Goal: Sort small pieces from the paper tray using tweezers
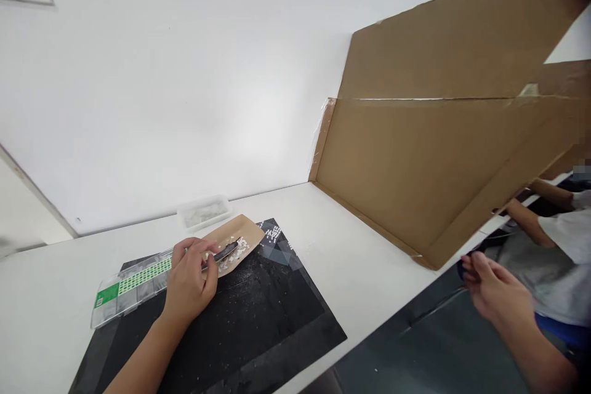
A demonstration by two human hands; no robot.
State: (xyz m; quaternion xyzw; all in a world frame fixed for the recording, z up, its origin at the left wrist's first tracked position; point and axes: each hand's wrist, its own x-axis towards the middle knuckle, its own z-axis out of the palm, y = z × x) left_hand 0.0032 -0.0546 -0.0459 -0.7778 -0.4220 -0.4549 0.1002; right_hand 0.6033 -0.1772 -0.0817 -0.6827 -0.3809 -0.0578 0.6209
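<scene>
My left hand (191, 277) is closed around a slim black-and-silver tool (226, 252), whose exact kind I cannot make out. The tool's black end rests over small white pieces (239, 251) heaped in a shallow brown paper tray (244, 226). A clear compartment box (133, 286) with a green-and-white label lies beside and partly behind that hand. Both tray and box overlap a black board (272, 308). Off the table at the right, my right hand (498, 289) is raised with its fingers pinched together. A small dark thing shows at its fingertips, too unclear to name.
More small white pieces (272, 233) sit in rows on the board's far corner. A translucent tub (203, 212) stands against the wall. A large cardboard panel (415, 178) rises at the table's right. Beyond it, another person (554, 246) is at work.
</scene>
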